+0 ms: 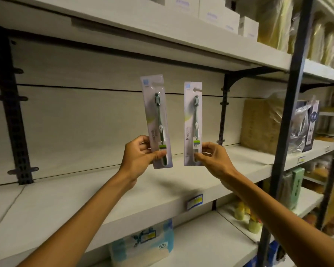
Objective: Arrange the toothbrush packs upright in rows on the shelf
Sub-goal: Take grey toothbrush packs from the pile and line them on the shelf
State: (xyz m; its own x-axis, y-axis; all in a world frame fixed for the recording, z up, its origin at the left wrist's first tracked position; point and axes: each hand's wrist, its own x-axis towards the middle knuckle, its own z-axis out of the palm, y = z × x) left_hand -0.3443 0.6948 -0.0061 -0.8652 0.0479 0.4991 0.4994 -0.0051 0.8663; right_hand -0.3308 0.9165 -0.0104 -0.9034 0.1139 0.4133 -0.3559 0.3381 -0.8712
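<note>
Two toothbrush packs stand upright in the air above the white shelf (96, 191). My left hand (138, 157) grips the lower end of the left pack (156, 116), which leans slightly left at the top. My right hand (210, 157) pinches the bottom of the right pack (192, 120), which is held straight. Each pack is a long pale card with a dark green toothbrush under clear plastic. Both packs are held a little in front of the shelf's back panel, their lower edges above the shelf board.
Black bracket rails (14, 116) run up the back panel at left and middle. A brown wrapped bundle (258, 124) and bagged goods (305, 128) sit on the shelf to the right. A dark metal post (289, 112) stands at right. White boxes (218, 14) line the upper shelf; tissue packs (143, 243) lie below.
</note>
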